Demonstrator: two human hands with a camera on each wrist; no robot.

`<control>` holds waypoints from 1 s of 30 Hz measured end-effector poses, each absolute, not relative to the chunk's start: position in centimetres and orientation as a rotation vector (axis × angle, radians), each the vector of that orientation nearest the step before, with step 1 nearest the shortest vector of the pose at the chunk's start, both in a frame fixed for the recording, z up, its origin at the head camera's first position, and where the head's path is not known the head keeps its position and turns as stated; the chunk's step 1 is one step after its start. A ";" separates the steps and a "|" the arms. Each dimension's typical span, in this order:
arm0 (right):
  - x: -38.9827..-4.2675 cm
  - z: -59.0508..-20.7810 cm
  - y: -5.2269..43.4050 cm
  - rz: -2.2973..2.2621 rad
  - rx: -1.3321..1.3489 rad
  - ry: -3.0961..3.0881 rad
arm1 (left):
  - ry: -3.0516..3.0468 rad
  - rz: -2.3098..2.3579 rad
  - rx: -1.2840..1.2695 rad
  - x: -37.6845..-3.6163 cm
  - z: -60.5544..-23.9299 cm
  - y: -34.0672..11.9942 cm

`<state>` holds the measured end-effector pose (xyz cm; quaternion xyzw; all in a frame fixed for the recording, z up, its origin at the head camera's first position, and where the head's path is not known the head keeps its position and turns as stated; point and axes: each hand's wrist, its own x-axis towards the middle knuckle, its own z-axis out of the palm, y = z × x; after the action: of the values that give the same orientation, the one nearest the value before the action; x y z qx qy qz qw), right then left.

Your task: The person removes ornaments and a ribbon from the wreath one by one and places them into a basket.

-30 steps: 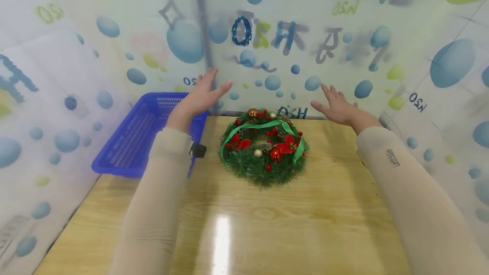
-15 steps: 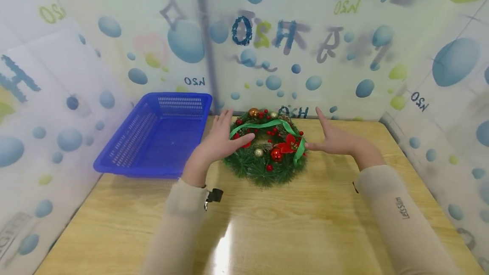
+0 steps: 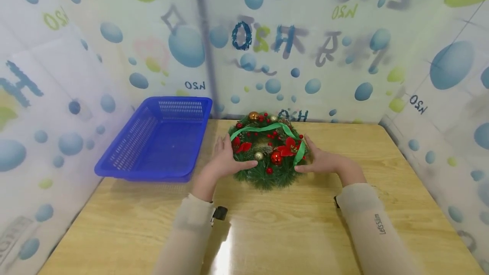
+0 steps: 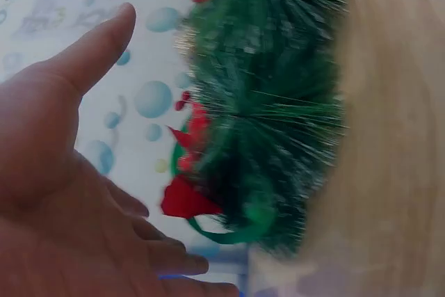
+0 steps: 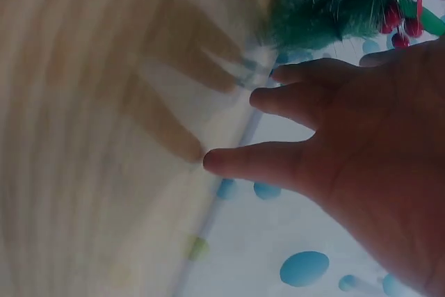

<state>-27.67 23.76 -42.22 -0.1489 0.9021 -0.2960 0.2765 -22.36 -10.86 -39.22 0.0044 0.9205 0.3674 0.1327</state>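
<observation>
A green Christmas wreath (image 3: 265, 177) with red poinsettias, red berries, gold and red baubles and a green ribbon (image 3: 263, 129) lies on the wooden table. At its left side is my left hand (image 3: 223, 160), the thumb reaching over the wreath's near part. My right hand (image 3: 324, 161) is at the opposite side, thumb pointing inward near the ribbon's end. In the left wrist view the left hand (image 4: 76, 165) has its fingers extended beside the wreath (image 4: 264, 81). The right wrist view has the right hand (image 5: 361, 130) with spread fingers near the wreath's edge (image 5: 334, 5). Firm contact cannot be told.
A blue plastic basket (image 3: 153, 177) with perforated walls stands left of the wreath, close to the left hand. The table (image 3: 282, 232) meets a back wall (image 3: 267, 75) printed with blue and green drops. Side walls bound it left and right.
Both hands have come down and toward me from above the table's far part, and have closed in on the wreath from either side. The wreath stays in about the same place.
</observation>
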 end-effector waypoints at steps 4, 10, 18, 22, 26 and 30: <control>-27.3 -42.9 23.2 -0.791 -0.375 2.428 | 2.641 1.068 -0.033 -22.5 -40.4 -11.0; -27.2 -42.5 23.1 -0.681 -0.356 2.466 | 2.654 1.041 -0.025 -23.0 -41.5 -11.3; -27.2 -42.8 23.2 -0.721 -0.339 2.447 | 2.633 1.035 0.015 -23.5 -41.8 -11.7; -27.4 -42.8 23.0 -0.729 -0.355 2.456 | 2.628 1.059 0.024 -23.9 -41.7 -12.0; -27.4 -42.5 22.8 -0.721 -0.354 2.452 | 2.638 1.066 0.021 -24.3 -41.8 -12.3; -27.5 -42.5 22.8 -0.730 -0.363 2.438 | 2.631 1.056 0.026 -24.6 -42.1 -12.6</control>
<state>-27.55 22.77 -42.48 -0.1355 0.9099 -0.2727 0.2817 -24.59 -12.61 -42.13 0.0090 0.9171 0.3680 0.1529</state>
